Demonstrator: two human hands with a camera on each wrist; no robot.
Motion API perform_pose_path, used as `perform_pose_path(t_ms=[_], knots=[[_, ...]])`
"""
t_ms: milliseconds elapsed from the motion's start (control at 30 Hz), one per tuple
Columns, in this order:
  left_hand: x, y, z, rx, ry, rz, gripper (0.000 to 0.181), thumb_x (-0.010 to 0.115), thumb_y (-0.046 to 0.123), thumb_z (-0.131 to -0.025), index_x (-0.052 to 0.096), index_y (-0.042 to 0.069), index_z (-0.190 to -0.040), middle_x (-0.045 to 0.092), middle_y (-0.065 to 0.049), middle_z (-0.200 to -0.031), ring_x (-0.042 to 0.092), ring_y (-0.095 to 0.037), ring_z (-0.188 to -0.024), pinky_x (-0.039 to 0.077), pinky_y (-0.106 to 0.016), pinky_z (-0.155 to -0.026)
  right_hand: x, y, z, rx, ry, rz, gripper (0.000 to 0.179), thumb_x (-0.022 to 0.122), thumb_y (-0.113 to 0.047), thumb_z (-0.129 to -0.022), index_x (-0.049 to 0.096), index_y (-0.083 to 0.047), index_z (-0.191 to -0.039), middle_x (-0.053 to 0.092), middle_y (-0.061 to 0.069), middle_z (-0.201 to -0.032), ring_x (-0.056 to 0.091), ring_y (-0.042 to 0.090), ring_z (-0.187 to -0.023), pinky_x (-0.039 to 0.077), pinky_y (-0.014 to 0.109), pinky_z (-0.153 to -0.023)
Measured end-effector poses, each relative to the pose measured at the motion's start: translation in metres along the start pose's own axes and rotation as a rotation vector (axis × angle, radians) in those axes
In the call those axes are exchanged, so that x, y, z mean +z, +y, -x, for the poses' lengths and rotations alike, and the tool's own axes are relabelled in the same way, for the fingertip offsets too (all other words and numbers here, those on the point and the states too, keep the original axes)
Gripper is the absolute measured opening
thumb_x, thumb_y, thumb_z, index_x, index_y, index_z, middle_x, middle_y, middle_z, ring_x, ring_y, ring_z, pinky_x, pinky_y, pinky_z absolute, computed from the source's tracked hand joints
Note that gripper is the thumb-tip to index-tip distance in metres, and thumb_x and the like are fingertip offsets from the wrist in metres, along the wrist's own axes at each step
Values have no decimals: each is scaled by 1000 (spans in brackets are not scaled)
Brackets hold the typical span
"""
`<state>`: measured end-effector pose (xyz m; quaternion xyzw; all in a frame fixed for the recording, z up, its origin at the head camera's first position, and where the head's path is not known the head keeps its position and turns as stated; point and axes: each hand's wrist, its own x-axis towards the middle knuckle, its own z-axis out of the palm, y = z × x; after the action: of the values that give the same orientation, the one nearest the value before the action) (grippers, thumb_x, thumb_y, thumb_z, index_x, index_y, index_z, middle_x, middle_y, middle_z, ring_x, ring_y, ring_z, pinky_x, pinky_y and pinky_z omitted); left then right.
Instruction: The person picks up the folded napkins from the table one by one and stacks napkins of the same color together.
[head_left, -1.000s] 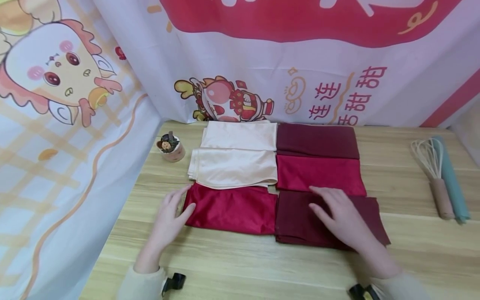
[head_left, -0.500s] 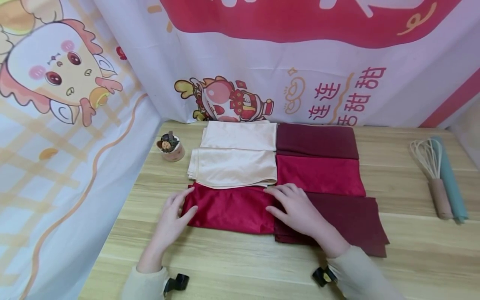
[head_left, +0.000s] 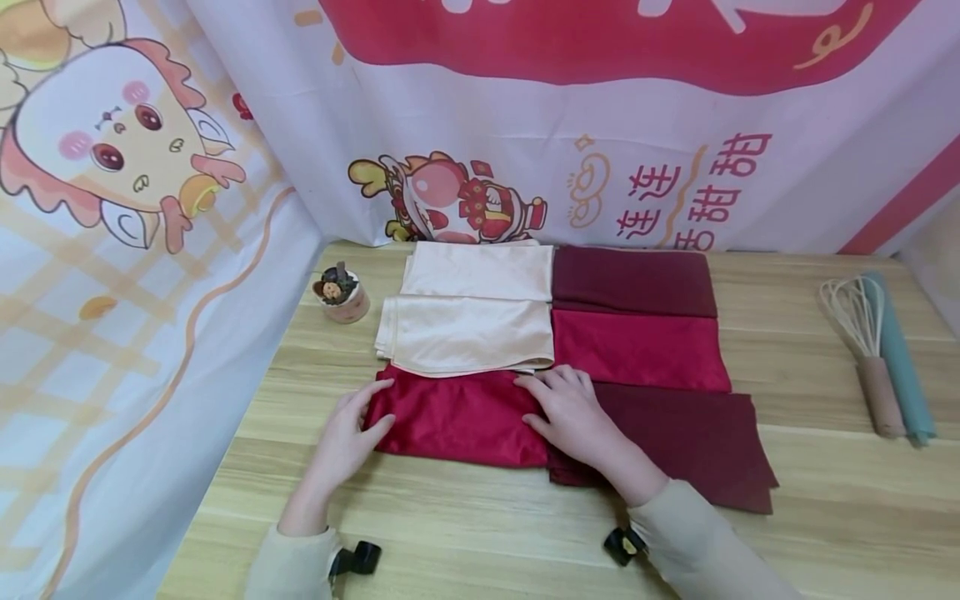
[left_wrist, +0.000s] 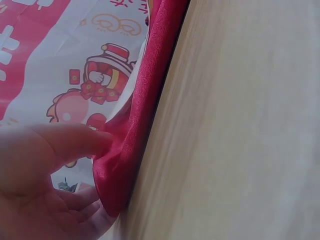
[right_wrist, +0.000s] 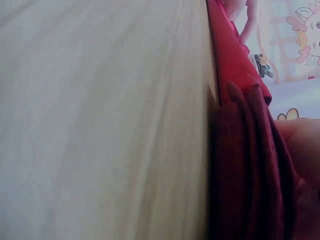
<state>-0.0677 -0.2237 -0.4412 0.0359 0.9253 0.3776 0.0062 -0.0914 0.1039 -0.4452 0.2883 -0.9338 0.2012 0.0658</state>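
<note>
A folded crimson satin cloth lies at the front left of a block of folded cloths. My left hand holds its left end: the thumb sits on top and the fingers curl at the outer edge, as the left wrist view shows. My right hand rests at the cloth's right end, thumb and fingertips spread on it. Beneath that hand lies a folded maroon cloth, its several layers visible edge-on in the right wrist view; its lower right corner is uneven. The right palm hides part of where the two cloths meet.
Two cream cloths lie behind the crimson one. Beside them are another maroon cloth and another crimson cloth. A small figurine pot stands at the left, a whisk and a teal roll at the right.
My right hand has moved left from the middle of the front maroon cloth to the crimson cloth's right end. A lower maroon layer now shows at the front right corner. The left hand has barely shifted.
</note>
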Motion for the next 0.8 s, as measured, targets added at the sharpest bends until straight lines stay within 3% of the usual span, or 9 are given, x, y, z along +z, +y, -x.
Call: perform_pose_path(t_ms=[333, 433, 567, 700, 800], knots=[[2, 0, -2, 18, -4, 14, 41, 67, -3, -81, 62, 9, -119, 56, -15, -107, 44, -25, -82, 39, -38, -73, 1, -7, -5, -40, -9, -61, 44, 77, -7, -77, 62, -14, -118, 65, 4, -108, 50, 23, -98, 34, 45, -90], [1, -1, -1, 25, 1, 59, 41, 66, -6, -81, 62, 10, -118, 54, -14, -104, 44, -23, -76, 39, -35, -70, 0, -8, -5, -56, -3, -73, 41, 76, -6, -78, 63, -14, -116, 66, 4, -108, 51, 23, -97, 34, 44, -91], [-2, -5, 0, 20, -11, 146, 40, 66, -9, -82, 63, 9, -117, 53, -14, -109, 54, -20, -78, 45, -27, -70, -1, -10, -5, -65, 4, -89, 37, 74, -8, -79, 64, -15, -115, 65, 2, -110, 51, 22, -98, 33, 42, -92], [-10, -5, 4, 17, -34, 226, 38, 67, -7, -83, 63, 8, -118, 54, -15, -116, 60, -23, -86, 49, -24, -71, -4, -13, -4, -70, 9, -119, 37, 72, -9, -81, 64, -15, -116, 64, 1, -112, 51, 22, -101, 32, 41, -93], [-18, -3, 6, 14, -48, 256, 38, 67, -6, -84, 62, 8, -119, 56, -14, -114, 61, -23, -84, 49, -24, -68, -9, -16, -4, -77, 22, -154, 37, 72, -10, -81, 64, -15, -117, 64, 0, -112, 52, 21, -101, 33, 40, -92]])
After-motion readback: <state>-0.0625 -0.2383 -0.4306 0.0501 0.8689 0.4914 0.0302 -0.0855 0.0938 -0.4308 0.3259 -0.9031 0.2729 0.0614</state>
